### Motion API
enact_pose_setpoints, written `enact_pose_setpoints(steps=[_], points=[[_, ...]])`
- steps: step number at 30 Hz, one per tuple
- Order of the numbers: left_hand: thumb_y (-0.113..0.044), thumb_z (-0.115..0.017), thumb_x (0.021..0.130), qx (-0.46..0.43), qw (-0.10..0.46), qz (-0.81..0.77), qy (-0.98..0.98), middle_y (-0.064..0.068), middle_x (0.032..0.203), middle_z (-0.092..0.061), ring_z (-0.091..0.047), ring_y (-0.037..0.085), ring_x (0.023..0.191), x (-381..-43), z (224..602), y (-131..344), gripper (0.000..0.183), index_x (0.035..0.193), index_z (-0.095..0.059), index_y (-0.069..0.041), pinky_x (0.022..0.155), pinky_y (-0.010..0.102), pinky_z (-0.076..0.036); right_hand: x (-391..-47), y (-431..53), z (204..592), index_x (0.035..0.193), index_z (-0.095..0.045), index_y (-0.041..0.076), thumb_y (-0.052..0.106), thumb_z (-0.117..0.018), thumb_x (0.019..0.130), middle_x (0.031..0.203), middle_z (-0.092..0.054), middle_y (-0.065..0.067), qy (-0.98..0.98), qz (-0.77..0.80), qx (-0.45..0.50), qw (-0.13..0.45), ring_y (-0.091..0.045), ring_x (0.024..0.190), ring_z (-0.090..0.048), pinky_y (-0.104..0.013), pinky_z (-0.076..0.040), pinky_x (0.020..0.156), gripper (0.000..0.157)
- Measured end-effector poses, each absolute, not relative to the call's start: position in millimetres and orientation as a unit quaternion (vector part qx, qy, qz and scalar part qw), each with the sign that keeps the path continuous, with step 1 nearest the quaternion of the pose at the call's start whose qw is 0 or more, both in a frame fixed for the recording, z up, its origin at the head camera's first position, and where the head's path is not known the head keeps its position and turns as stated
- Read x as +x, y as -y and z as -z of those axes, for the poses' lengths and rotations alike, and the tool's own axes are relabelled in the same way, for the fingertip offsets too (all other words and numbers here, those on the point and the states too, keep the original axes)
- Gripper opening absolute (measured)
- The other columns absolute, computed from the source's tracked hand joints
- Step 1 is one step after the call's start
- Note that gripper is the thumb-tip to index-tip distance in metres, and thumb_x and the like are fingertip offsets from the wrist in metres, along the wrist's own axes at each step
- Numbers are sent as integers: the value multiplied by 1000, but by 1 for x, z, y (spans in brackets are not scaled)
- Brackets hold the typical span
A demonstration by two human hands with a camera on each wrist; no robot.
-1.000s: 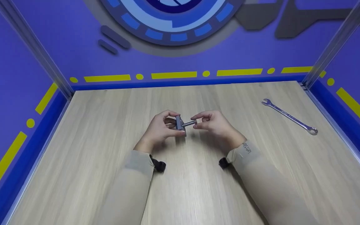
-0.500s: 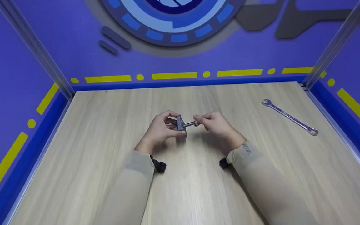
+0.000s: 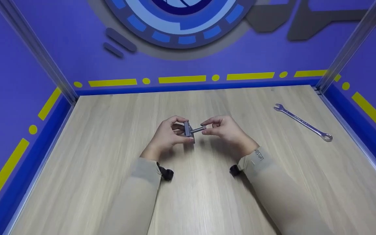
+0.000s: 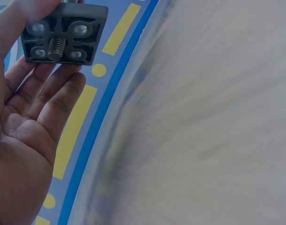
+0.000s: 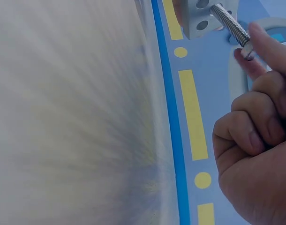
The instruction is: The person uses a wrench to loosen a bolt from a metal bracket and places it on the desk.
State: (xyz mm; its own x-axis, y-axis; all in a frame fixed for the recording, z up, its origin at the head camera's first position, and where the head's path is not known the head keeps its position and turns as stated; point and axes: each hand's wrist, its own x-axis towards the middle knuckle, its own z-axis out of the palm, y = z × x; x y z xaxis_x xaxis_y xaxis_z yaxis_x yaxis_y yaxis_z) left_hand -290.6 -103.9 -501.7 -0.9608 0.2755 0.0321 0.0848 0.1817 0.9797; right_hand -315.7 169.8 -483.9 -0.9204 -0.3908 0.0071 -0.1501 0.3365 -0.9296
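Observation:
In the head view my left hand (image 3: 165, 134) grips a square grey plate (image 3: 186, 129) by its edges, above the table. The left wrist view shows the plate's ribbed side (image 4: 58, 29) with several holes, and a threaded bolt end (image 4: 56, 48) sticking out of its middle. On the plate's other side a long stretch of the bolt (image 3: 197, 129) points toward my right hand (image 3: 227, 133). Thumb and index finger of that hand pinch the bolt's head (image 5: 248, 50); its other fingers are curled into the palm. The threads (image 5: 229, 23) show clearly in the right wrist view.
A combination wrench (image 3: 302, 122) lies slantwise on the wooden table (image 3: 116, 130) at the right. Blue panels with yellow marks (image 3: 181, 78) wall in the back and both sides. Black wrist cameras (image 3: 166, 174) sit at both cuffs.
My right thumb and index finger rolled across the bolt head, thumb upward, then came back to their earlier spread. The left hand and the plate stay nearly still.

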Motion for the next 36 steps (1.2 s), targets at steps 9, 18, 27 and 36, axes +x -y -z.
enact_pose_setpoints(steps=[9, 18, 27, 36], points=[[-4, -103, 80, 131, 72, -623, -768, 14, 131, -80, -80, 26, 124, -290, 501, 104, 73, 143, -68, -5, 106, 37, -68, -317, -170, 485, 134, -80, 0, 3, -90, 90, 63, -45, 12, -801, 557, -190, 108, -5, 57, -38, -19, -30, 52, 45], [-4, -103, 79, 132, 73, -620, -770, 13, 135, -79, -80, 27, 127, -289, 499, 102, 76, 145, -66, -3, 110, 38, -67, -316, -169, 484, 106, -86, 1, 44, -67, 115, 62, -49, 9, -829, 521, -149, 136, -11, 60, -39, -24, -30, 54, 48], [-3, -104, 78, 129, 75, -622, -768, 13, 133, -79, -80, 26, 126, -291, 501, 103, 79, 147, -64, 1, 108, 35, -67, -315, -170, 483, 113, -85, 0, 25, -81, 106, 72, -54, 8, -824, 522, -179, 126, -11, 69, -44, -23, -33, 60, 27], [-4, -104, 78, 126, 74, -617, -773, 14, 138, -77, -80, 28, 127, -291, 502, 103, 77, 145, -66, -2, 110, 40, -67, -314, -170, 483, 124, -80, -4, 2, -87, 92, 65, -43, 11, -809, 544, -195, 109, -6, 59, -37, -20, -29, 52, 34]])
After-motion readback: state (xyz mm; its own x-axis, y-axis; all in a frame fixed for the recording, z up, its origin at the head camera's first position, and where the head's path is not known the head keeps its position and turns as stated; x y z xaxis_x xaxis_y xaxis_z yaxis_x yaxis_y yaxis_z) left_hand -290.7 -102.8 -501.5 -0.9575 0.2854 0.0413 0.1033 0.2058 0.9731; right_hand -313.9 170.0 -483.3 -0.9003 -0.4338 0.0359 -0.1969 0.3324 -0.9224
